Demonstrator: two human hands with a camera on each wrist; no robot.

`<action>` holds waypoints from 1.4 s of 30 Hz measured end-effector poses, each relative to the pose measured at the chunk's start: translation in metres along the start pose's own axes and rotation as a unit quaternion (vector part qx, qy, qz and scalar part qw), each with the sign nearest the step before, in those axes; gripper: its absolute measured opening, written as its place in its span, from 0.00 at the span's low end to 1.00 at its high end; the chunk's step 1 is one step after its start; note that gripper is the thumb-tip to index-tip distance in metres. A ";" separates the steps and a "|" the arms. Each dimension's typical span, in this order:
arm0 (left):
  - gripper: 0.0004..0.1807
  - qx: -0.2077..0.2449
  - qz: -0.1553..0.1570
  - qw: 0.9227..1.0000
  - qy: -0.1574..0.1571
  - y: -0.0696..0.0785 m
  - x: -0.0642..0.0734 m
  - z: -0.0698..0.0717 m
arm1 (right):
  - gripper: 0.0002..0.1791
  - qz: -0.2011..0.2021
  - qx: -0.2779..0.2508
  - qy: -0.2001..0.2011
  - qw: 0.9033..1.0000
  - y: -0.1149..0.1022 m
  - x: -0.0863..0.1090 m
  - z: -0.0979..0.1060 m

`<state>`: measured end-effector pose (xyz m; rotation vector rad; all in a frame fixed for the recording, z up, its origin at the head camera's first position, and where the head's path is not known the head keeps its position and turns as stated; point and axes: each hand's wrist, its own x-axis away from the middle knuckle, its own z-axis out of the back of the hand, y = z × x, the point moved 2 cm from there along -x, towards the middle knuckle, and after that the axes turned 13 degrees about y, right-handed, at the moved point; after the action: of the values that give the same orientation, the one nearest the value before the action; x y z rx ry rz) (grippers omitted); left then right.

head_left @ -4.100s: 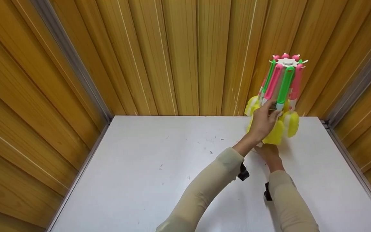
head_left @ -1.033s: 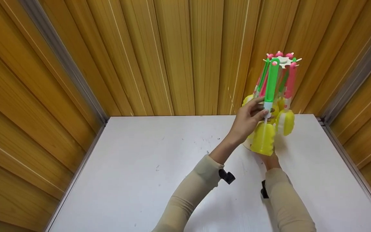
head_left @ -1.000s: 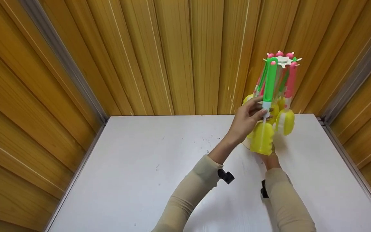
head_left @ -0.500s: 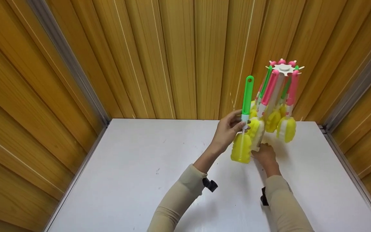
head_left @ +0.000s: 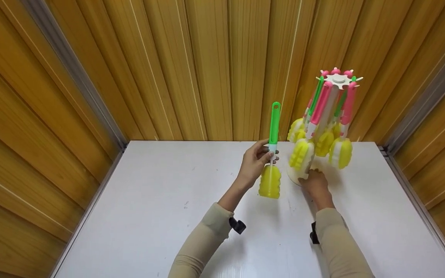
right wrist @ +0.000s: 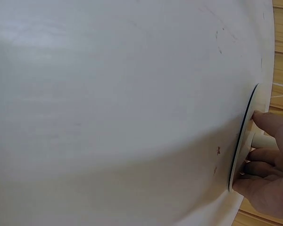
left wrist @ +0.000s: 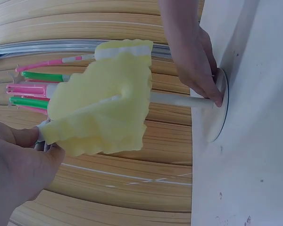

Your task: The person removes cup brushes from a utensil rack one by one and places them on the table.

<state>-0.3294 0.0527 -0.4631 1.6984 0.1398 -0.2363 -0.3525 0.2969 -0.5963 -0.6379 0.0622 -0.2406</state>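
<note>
My left hand (head_left: 252, 164) pinches a sponge bottle brush (head_left: 274, 123) at the pale neck under its green handle. The brush hangs upright above the table, its yellow sponge head (left wrist: 101, 101) pointing down. To its right stands a white rotating rack (head_left: 338, 79) hung with several more such brushes, pink and green handled. A pink-handled brush (head_left: 301, 154) hangs at the rack's near side. Down at the round base (left wrist: 219, 117), my right hand (head_left: 316, 185) holds the rack, thumb and curled fingers around the foot of the pole (right wrist: 264, 141) and pressing on the base.
The white table (head_left: 160, 216) carries small dark marks and scuffs. Wood-patterned panels (head_left: 214, 69) rise behind it and on both sides, with grey metal strips (head_left: 87, 81) at the corners. A small black camera (head_left: 238, 225) sits on my left wrist.
My left hand has taken the green-handled brush off the rack and carried it left and a little lower. My right hand has stayed at the rack's base.
</note>
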 end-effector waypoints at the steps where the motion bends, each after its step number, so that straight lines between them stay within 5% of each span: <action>1: 0.22 -0.002 0.004 1.000 0.002 -0.003 0.000 0.001 | 0.31 0.004 0.002 0.004 1.000 0.001 0.001 0.000; 12: 0.23 -0.007 0.014 1.000 0.012 -0.017 -0.007 0.000 | 0.29 -0.002 -0.010 0.018 1.000 -0.002 0.003 0.003; 42: 0.23 -0.022 0.051 0.997 0.057 -0.046 0.003 0.040 | 0.30 0.020 0.006 0.015 1.000 -0.004 0.005 0.003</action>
<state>-0.3400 0.0194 -0.5133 1.6702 0.1425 -0.0597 -0.3485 0.2945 -0.5917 -0.6213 0.1032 -0.2119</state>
